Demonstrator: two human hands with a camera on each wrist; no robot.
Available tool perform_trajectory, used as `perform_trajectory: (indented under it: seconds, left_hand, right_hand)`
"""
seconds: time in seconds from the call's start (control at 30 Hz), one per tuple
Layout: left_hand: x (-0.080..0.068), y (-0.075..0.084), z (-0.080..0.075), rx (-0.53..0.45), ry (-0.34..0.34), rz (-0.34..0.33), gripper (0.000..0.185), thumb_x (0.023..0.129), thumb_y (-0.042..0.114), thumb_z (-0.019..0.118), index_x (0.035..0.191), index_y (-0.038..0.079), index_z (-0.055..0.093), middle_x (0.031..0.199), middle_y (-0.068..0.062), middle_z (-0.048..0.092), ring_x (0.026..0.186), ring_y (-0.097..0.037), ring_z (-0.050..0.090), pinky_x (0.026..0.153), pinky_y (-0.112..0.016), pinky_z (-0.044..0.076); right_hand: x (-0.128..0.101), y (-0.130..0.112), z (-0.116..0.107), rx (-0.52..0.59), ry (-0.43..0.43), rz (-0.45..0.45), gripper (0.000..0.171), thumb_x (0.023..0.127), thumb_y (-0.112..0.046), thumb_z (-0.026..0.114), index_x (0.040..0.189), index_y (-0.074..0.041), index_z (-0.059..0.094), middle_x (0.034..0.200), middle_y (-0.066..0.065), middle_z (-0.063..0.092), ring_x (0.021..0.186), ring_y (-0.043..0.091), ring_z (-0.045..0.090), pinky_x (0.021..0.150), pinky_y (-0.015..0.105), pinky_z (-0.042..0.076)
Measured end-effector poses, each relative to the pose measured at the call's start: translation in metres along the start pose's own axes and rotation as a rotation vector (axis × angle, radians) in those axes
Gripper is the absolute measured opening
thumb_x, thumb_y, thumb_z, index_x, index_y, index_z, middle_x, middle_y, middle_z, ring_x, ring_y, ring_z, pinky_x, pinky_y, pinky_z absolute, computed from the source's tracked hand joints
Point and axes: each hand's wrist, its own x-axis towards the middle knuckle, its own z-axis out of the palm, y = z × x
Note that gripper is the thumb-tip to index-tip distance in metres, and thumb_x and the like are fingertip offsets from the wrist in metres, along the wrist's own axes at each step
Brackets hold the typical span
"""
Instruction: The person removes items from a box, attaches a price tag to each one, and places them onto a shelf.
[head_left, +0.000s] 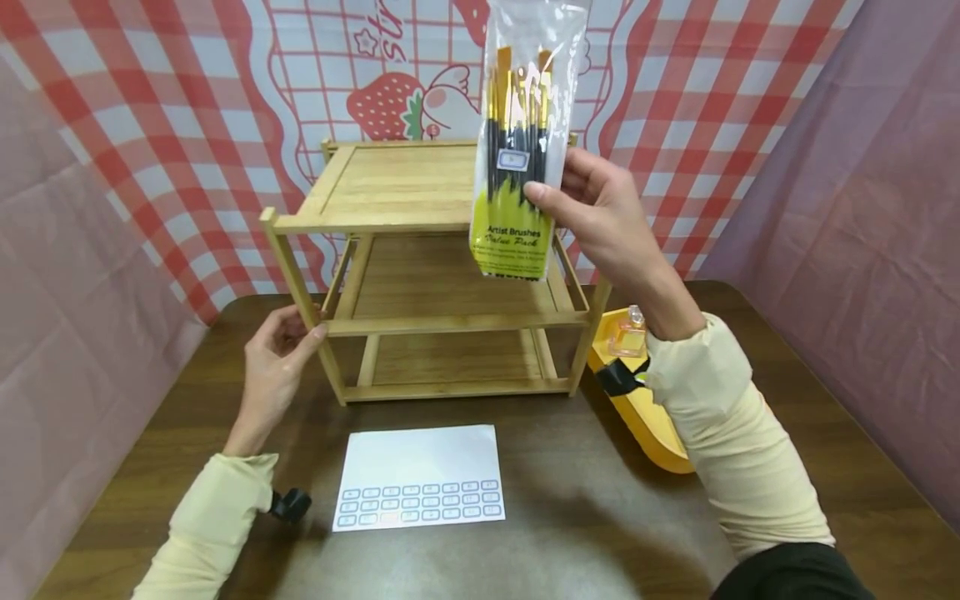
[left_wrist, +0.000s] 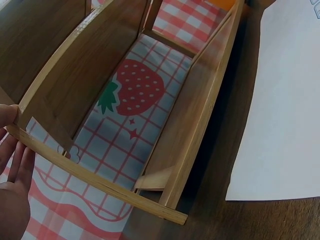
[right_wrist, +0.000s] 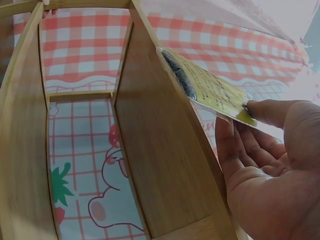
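A clear pack of artist brushes point(head_left: 521, 142) with a yellow label is held upright in the air, in front of the top right of a three-tier bamboo shelf point(head_left: 420, 192). My right hand point(head_left: 557, 187) pinches the pack at its right edge, thumb in front and fingers behind. The right wrist view shows the same pack point(right_wrist: 210, 90) pinched by my right hand point(right_wrist: 250, 112) beside a shelf board point(right_wrist: 155, 150). My left hand point(head_left: 300, 329) holds the shelf's front left leg low down. In the left wrist view that leg point(left_wrist: 100, 177) lies between the thumb and fingers of my left hand point(left_wrist: 12, 135).
A white sheet point(head_left: 420, 475) printed with rows of small labels lies on the brown table point(head_left: 570, 517) in front of the shelf. A yellow tray point(head_left: 637, 408) holding a small clear bottle point(head_left: 630, 333) sits right of the shelf. Checked strawberry cloth point(head_left: 675, 100) hangs behind.
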Motion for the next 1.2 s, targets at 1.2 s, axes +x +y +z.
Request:
perform_trajectory:
  seconds: [1.2]
  left_hand:
    - [-0.001, -0.003, 0.002, -0.031, 0.019, 0.010, 0.029, 0.092, -0.014, 0.067, 0.120, -0.018, 0.060, 0.097, 0.004, 0.071, 0.087, -0.012, 0.063, 0.079, -0.020, 0.052]
  right_hand:
    - [0.036, -0.002, 0.006, 0.090, -0.004, 0.065, 0.028, 0.102, 0.001, 0.061, 0.129, 0.009, 0.062, 0.110, 0.022, 0.071, 0.096, 0.026, 0.071, 0.089, 0.033, 0.058]
